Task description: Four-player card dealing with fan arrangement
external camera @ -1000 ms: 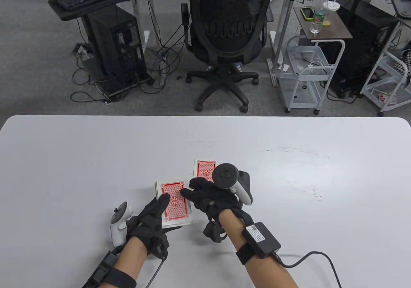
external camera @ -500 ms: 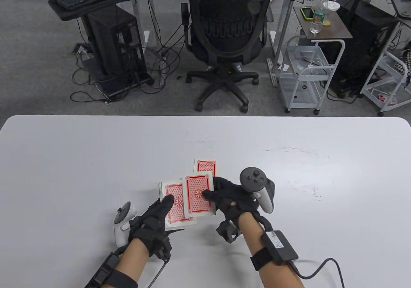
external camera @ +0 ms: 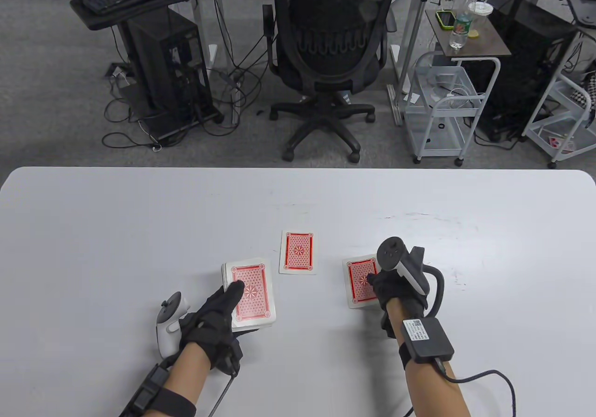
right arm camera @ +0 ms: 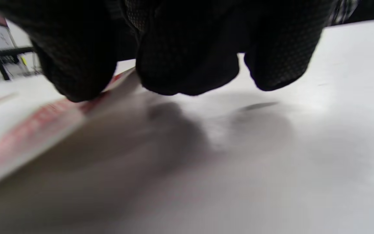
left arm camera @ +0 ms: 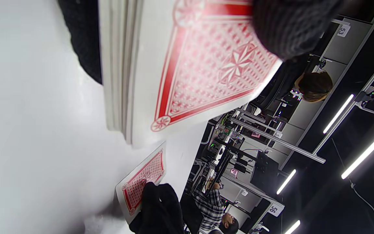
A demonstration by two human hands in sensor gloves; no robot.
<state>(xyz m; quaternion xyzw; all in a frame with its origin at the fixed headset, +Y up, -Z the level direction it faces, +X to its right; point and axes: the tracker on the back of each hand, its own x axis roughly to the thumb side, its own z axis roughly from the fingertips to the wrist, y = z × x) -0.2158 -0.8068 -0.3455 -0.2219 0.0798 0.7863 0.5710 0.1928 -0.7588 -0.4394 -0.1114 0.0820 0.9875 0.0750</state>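
In the lower middle of the table view, the left hand in a black sensor glove (external camera: 212, 317) holds the thick deck of red-backed playing cards (external camera: 249, 293), face down; the thumb lies across the top card and the other fingers are curled under the stack, so the grip is closed around the deck. In the left wrist view the same deck fills the upper part of the frame (left arm camera: 187, 71), with the thumb pressing on its top (left arm camera: 291, 29), and it seems a little above the white table surface (left arm camera: 28, 146). A single red-backed card (external camera: 298, 252) lies flat on the white table (external camera: 116, 231), just to the upper right of the deck and apart from it. To the right of the centre, the right hand in a black glove (external camera: 396, 289) holds a second red-backed card (external camera: 362, 281); a fingertip lies on its back, and the card is very near the table or touching it, I cannot tell which. In the right wrist view the curled fingers (right arm camera: 76, 58) pinch the edge of this blurred card (right arm camera: 28, 136) close to the table.
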